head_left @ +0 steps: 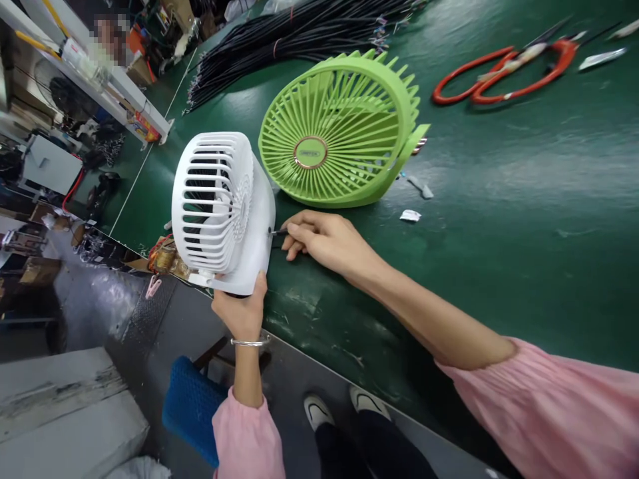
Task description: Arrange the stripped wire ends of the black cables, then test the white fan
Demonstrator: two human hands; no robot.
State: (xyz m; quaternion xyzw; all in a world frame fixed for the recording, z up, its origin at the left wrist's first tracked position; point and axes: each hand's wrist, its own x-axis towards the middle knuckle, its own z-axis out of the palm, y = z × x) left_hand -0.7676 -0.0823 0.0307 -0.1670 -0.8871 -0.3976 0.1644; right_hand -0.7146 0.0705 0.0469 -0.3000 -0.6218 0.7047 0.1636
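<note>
Fingers of the left hand (243, 307) wrap around the bottom edge of the small white plastic fan (222, 211) and hold it up at the near edge of the green table (524, 219). To its right, the right hand (324, 241) has its fingers pinched shut on a thin dark plug or tool (278, 232) pressed to the fan's side; which one it is, I cannot tell. I think it helps to keep the white fan very still and push the thin tip in straight. Further right and a bit farther away, the round light green plastic fan (339, 130) lies on the table. I count 2 fans, 1 bundle of black cables (299, 33) at the far edge, and about 2 red wire loops (499, 73) at the far right.
</note>
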